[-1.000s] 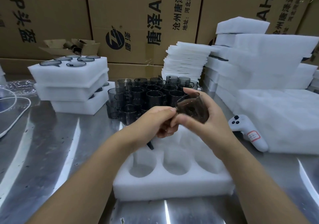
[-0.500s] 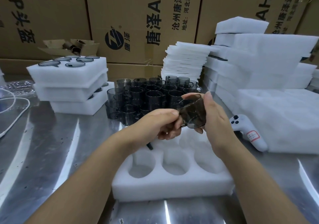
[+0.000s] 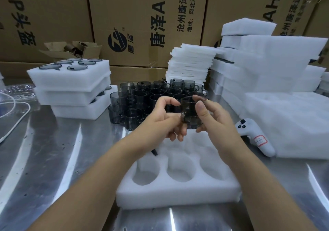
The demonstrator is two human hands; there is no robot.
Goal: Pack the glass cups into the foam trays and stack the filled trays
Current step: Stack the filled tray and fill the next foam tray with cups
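A smoky grey glass cup [image 3: 189, 113] is held upright in the air above the far side of a white foam tray [image 3: 178, 193]. My right hand [image 3: 211, 117] pinches the cup, thumb on its near side and a finger over the rim. My left hand [image 3: 163, 120] has curled fingers against the cup's left side, by the handle. The tray's three near holes show no cups; its far row is hidden by my hands. Behind them several grey cups [image 3: 142, 99] stand crowded together on the steel table [image 3: 53, 156].
Three stacked foam trays [image 3: 71, 88] holding cups sit at the back left. Thin foam sheets [image 3: 191, 61] and thick foam blocks [image 3: 277, 74] pile up at the right. A white controller [image 3: 256, 138] lies right of the tray. A white cable [image 3: 16, 122] curves at far left; cardboard boxes [image 3: 142, 17] stand behind.
The cup went from tilted with its mouth toward me to upright. My right hand shifted from cradling it to pinching it; my left hand stayed at its left side.
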